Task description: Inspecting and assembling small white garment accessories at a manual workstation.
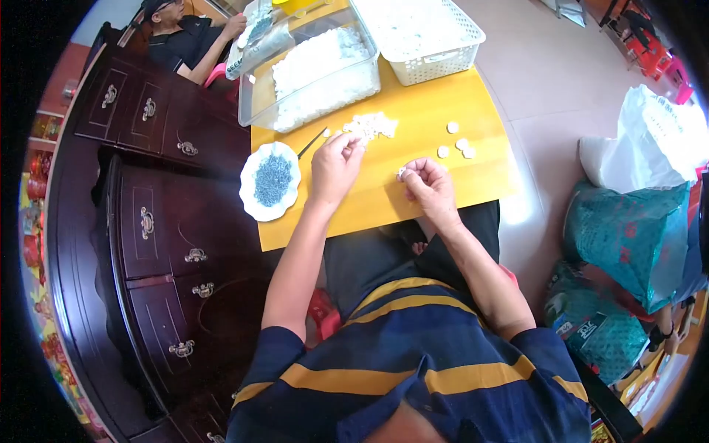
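Note:
My right hand [430, 190] is closed in a pinch on a small white disc [401, 174], held just above the yellow table [399, 199]. To its left, my left hand [334, 168] has its thumb and fingertips pressed together at the near edge of a pile of small white pieces [375, 126]. Whatever lies between those fingertips is too small to make out. A thin dark stick-like tool [313, 142] rests beside this hand. Left of it stands a white scalloped dish [252, 201] full of small blue-grey pin-like pieces [273, 179]. Several round white discs [462, 144] lie apart at the right.
At the table's far side are a clear plastic bin [258, 111] of white pieces and a white perforated basket [436, 68]. A dark wooden cabinet [177, 221] borders the left. Another person [185, 44] sits beyond it. Filled teal bags [628, 236] stand on the floor at right.

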Demonstrator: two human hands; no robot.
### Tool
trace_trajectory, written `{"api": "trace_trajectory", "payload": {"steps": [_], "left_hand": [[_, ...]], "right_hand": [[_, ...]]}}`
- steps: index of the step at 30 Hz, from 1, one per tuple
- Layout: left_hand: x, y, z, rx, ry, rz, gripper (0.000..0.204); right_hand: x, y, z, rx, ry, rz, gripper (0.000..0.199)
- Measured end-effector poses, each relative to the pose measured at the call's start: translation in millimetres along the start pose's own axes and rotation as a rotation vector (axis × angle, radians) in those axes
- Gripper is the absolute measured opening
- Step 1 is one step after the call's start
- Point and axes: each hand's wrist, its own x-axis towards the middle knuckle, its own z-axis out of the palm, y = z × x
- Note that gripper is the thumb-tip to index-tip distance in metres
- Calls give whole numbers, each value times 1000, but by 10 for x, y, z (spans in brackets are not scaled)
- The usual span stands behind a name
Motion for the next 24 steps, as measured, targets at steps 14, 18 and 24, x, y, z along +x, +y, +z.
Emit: {"api": "trace_trajectory", "payload": {"steps": [14, 18, 24], "left_hand": [[601, -144, 246, 338, -238, 287, 13], [688, -162, 290, 348, -266, 283, 12], [758, -157, 292, 321, -324, 261, 14]], "right_hand": [[7, 73, -76, -97, -75, -31, 19], [0, 51, -78, -80, -57, -18, 18], [0, 36, -60, -83, -46, -12, 16]]}}
